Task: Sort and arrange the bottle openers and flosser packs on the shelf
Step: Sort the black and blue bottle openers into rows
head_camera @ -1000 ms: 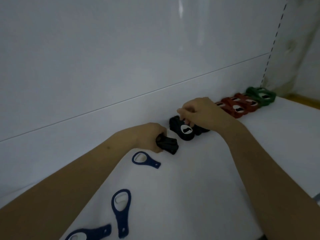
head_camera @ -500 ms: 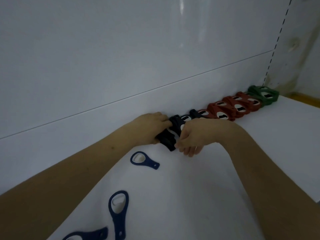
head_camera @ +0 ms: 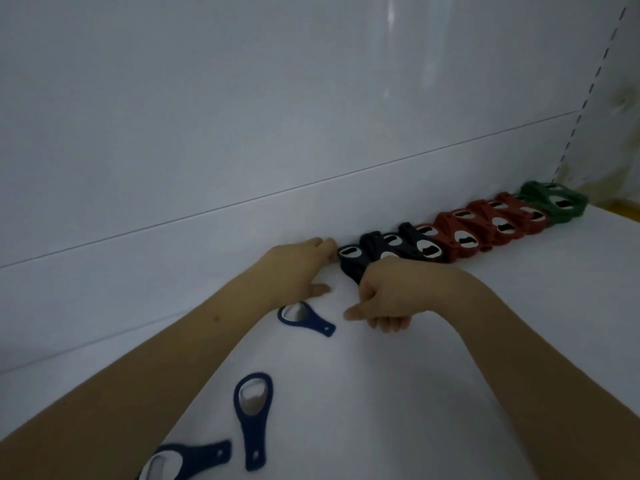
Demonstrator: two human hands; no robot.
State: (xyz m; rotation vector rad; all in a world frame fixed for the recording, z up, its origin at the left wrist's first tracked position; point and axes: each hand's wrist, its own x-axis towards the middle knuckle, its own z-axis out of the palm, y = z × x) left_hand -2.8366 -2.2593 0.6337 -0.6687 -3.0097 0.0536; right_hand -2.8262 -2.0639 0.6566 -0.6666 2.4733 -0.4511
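Head view, looking down at white shelf [head_camera: 450, 341] w/ white back wall [head_camera: 311, 116]. Row of bottle openers runs along the wall: black openers [head_camera: 388, 249] at the near end, then red openers [head_camera: 485, 225], then green openers [head_camera: 554, 202] at far right, all overlapping, touching neighbours. Left hand [head_camera: 294, 271] is at the left end of the row, fingertips touching the first black one near the wall, fingers fairly straight, not wrapped round anything; thumb rests on shelf. Right hand [head_camera: 384, 299] sits just in front of the black openers, fingers curled under; can't tell if it holds anything, front edge of a black opener is hidden behind it. Three blue openers lie loose on shelf: one [head_camera: 306, 318] just below the left hand, one [head_camera: 254, 414] nearer, one [head_camera: 187, 459] at bottom edge, partly under left forearm. No flosser packs in sight.
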